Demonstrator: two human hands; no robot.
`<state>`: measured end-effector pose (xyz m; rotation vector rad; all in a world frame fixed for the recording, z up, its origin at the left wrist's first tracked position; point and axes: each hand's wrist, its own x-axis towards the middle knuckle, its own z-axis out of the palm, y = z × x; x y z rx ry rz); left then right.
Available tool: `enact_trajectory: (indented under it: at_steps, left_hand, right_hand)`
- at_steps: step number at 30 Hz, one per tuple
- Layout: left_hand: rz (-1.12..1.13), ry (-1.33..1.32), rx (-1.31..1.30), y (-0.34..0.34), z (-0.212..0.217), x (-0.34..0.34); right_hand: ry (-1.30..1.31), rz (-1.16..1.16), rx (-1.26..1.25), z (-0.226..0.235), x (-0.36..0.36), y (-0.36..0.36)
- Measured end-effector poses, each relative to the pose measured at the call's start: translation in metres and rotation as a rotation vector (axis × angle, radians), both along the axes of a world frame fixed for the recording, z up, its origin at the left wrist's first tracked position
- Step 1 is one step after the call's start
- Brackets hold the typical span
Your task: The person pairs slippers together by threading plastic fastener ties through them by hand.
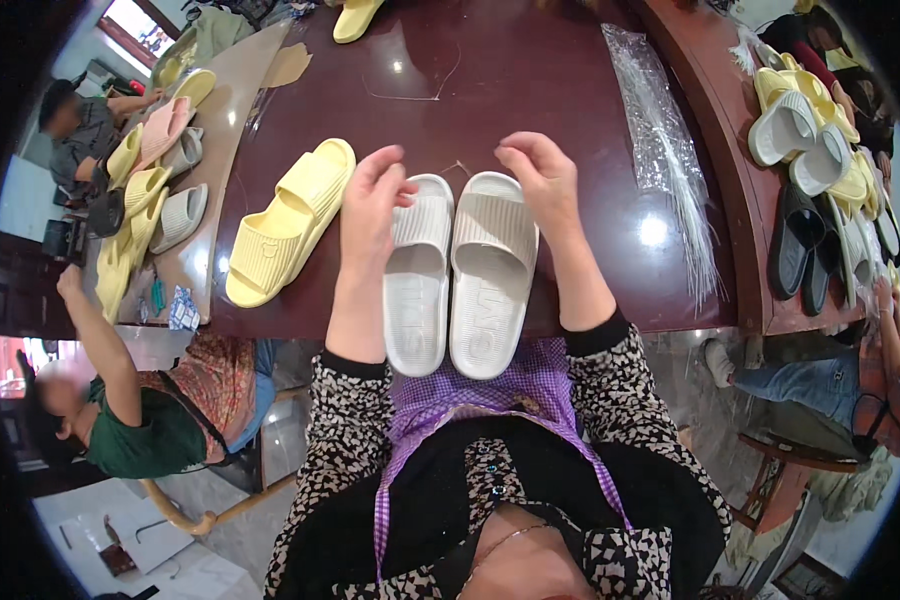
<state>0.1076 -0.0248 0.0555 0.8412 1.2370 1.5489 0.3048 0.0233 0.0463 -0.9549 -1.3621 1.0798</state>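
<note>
Two light grey slippers (492, 285) lie side by side at the table's front edge, toes away from me, heels reaching over the edge. My left hand (370, 205) is at the toe of the left slipper, its fingers curled in. Beyond the right slipper's toe, my right hand (545, 178) has thumb and fingers drawn together in a pinch. Whatever is between the fingertips of either hand is too thin or hidden to make out. A small thin strand (456, 165) shows between the two toes. Left of my left hand rests a pair of yellow slippers (292, 225), one overlapping the other.
A bundle of thin clear strands in a plastic bag (660, 130) lies on the right of the dark red table (570, 90). Slippers are heaped on both side tables, yellow, pink and grey at left (165, 130); yellow, grey and black at right (820, 160). Other people sit at both sides.
</note>
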Motion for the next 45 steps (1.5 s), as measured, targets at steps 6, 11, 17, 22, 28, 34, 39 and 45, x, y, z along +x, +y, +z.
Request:
enact_trajectory:
  at_steps: [6,11,17,22,28,34,39,45]
  left_hand:
    - [0.111,0.238,-0.145,-0.016,-0.043,-0.069]
    - [0.021,0.336,-0.188,0.0,-0.067,-0.065]
    - [0.044,0.43,0.008,-0.003,-0.086,-0.06]
    - [0.017,0.41,0.007,-0.011,-0.063,-0.054]
    - [0.02,0.232,-0.055,-0.008,-0.058,-0.049]
    - [0.027,0.257,-0.033,-0.006,-0.086,-0.062]
    - [0.026,0.285,0.003,-0.002,-0.122,-0.081]
    - [0.017,0.297,0.02,0.002,-0.121,-0.077]
  right_hand:
    - [-0.224,0.436,-0.236,0.031,0.015,-0.056]
    - [-0.652,0.476,0.015,0.005,0.003,-0.071]
    - [-1.02,0.335,-0.179,0.017,-0.024,-0.055]
    - [-0.968,0.227,-0.121,0.021,-0.027,-0.058]
    - [-0.918,-0.115,0.022,0.008,0.0,-0.044]
    - [-1.072,-0.494,0.243,0.052,0.087,-0.019]
    - [-1.132,-0.953,0.225,0.134,0.181,0.024]
    - [-1.277,-1.135,-0.026,0.131,0.352,0.062]
